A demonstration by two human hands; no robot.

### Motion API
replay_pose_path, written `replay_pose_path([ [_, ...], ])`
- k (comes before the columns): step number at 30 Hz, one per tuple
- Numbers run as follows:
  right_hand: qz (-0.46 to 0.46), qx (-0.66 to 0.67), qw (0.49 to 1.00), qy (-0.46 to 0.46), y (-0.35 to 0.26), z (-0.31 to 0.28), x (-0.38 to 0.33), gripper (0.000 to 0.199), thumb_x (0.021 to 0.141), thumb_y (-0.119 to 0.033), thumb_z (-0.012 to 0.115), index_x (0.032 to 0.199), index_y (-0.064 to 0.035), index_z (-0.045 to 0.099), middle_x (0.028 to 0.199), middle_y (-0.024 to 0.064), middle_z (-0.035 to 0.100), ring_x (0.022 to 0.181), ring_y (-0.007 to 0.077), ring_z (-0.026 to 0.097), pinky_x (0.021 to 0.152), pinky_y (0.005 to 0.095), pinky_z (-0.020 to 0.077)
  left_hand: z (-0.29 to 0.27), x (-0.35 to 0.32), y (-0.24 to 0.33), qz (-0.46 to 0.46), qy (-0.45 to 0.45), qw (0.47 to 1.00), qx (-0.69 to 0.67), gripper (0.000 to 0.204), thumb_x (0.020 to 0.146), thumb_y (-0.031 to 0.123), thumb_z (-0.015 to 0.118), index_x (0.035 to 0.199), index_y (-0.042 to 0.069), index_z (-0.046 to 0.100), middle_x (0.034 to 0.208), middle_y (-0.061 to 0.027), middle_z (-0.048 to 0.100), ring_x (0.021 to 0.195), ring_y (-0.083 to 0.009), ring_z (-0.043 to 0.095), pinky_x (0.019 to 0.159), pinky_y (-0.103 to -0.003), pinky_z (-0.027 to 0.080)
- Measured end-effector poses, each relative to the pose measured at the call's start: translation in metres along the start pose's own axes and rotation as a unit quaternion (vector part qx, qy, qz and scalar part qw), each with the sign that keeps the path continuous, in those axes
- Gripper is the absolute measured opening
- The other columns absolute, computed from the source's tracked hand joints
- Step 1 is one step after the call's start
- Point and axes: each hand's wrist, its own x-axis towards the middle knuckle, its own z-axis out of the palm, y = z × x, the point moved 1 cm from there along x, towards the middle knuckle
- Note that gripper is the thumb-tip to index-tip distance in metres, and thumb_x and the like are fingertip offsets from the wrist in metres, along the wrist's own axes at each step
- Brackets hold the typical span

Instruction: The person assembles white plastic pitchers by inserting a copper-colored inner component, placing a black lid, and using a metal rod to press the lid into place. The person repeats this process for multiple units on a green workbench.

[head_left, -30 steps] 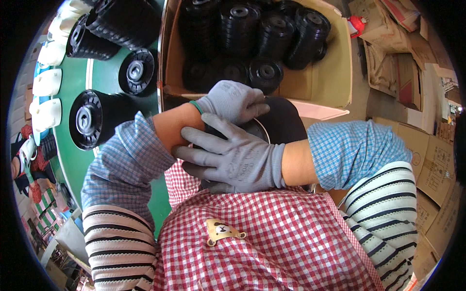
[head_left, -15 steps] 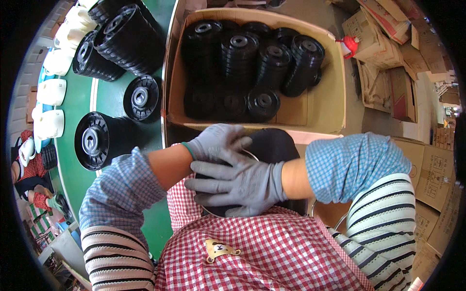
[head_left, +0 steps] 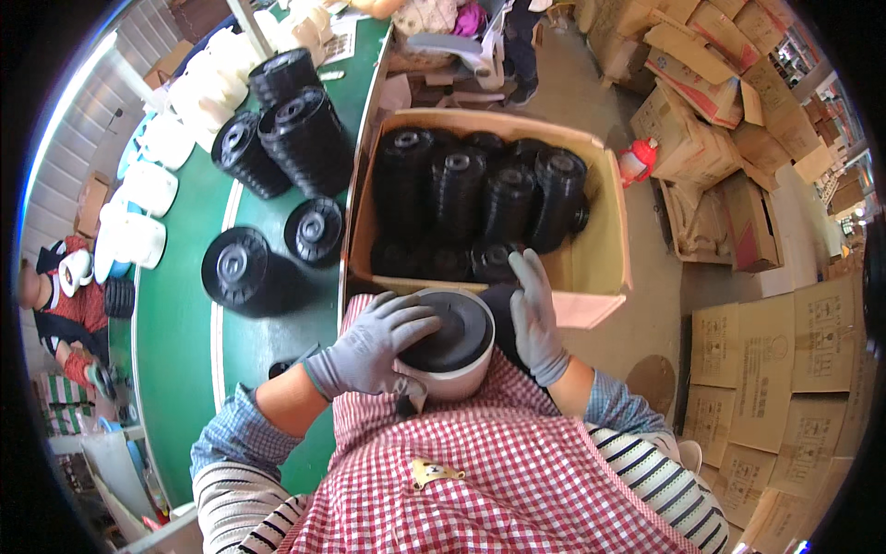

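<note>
A white, kettle-like vessel (head_left: 449,385) with a flat black round base (head_left: 449,330) facing up sits in my lap. A small dark part sticks out at its lower left. My left hand (head_left: 369,346), in a grey glove, grips the vessel's left side, with its fingers over the edge of the black base. My right hand (head_left: 537,323), also gloved, is raised to the right of the vessel, fingers stretched and apart, holding nothing. Just beyond is an open cardboard box (head_left: 604,231) with stacks of black round bases (head_left: 459,198).
To the left, a green workbench (head_left: 180,369) carries more black base stacks (head_left: 307,138) and a row of white vessels (head_left: 148,189). A red bottle (head_left: 637,162) stands beyond the box's right side. Stacked cartons (head_left: 766,360) line the right. Another person (head_left: 69,295) sits at far left.
My hands were overlapped on top of the vessel. Now the right hand has lifted away to the right, while the left has shifted to its left side. The view has tilted up.
</note>
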Motion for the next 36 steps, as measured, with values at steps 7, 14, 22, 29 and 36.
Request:
replay_pose_path([
  [7, 0.009, 0.033, 0.997, -0.076, -0.003, -0.016, -0.043, 0.043, 0.11, -0.025, 0.044, 0.144, 0.0012, 0.051, 0.15, 0.0205, 0.048, 0.14, 0.0335, 0.046, 0.117, 0.0379, 0.0353, 0.047, -0.031, 0.004, -0.08, 0.097, 0.989, -0.074, 0.088, 0.054, 0.026, 0.096, 0.128, -0.001, 0.059, 0.137, -0.0196, 0.057, 0.134, -0.0397, 0.05, 0.113, -0.047, 0.043],
  [14, 0.116, 0.106, 0.985, -0.067, -0.006, -0.03, -0.07, 0.043, 0.109, -0.024, 0.047, 0.145, 0.0003, 0.052, 0.152, 0.0187, 0.047, 0.143, 0.0295, 0.043, 0.118, 0.0358, 0.0325, 0.031, -0.041, 0.02, -0.119, 0.154, 0.98, -0.037, 0.082, 0.054, 0.021, 0.097, 0.125, -0.001, 0.062, 0.125, -0.0187, 0.06, 0.118, -0.0358, 0.06, 0.102, -0.04, 0.051],
  [22, -0.005, 0.247, 0.955, -0.164, -0.054, -0.053, -0.059, 0.119, 0.077, -0.07, 0.077, 0.158, 0.0026, 0.028, 0.162, 0.0241, 0.03, 0.152, 0.0375, 0.025, 0.124, 0.0453, 0.0184, 0.055, -0.082, 0.008, -0.259, 0.309, 0.684, -0.608, 0.08, 0.086, 0.052, 0.079, 0.138, -0.001, 0.049, 0.127, -0.0142, 0.064, 0.116, -0.0261, 0.064, 0.097, -0.042, 0.056],
  [29, -0.179, -0.077, 0.98, -0.051, -0.111, -0.06, -0.042, 0.118, 0.066, -0.055, 0.089, 0.154, 0.0011, 0.035, 0.146, 0.0221, 0.049, 0.133, 0.0416, 0.046, 0.112, 0.0503, 0.0385, 0.116, -0.073, 0.043, -0.206, 0.23, 0.57, -0.762, 0.087, 0.089, 0.06, 0.07, 0.153, 0.011, 0.037, 0.151, -0.0111, 0.049, 0.131, -0.0313, 0.057, 0.1, -0.052, 0.056],
  [36, -0.162, -0.123, 0.978, -0.058, -0.133, -0.062, -0.057, 0.115, 0.066, -0.049, 0.091, 0.155, -0.0014, 0.035, 0.145, 0.0201, 0.05, 0.13, 0.0381, 0.048, 0.111, 0.0493, 0.0399, 0.114, -0.06, 0.053, -0.146, 0.193, 0.489, -0.838, 0.059, 0.106, 0.04, 0.051, 0.155, 0.01, 0.035, 0.151, -0.0094, 0.05, 0.133, -0.0274, 0.054, 0.111, -0.048, 0.048],
])
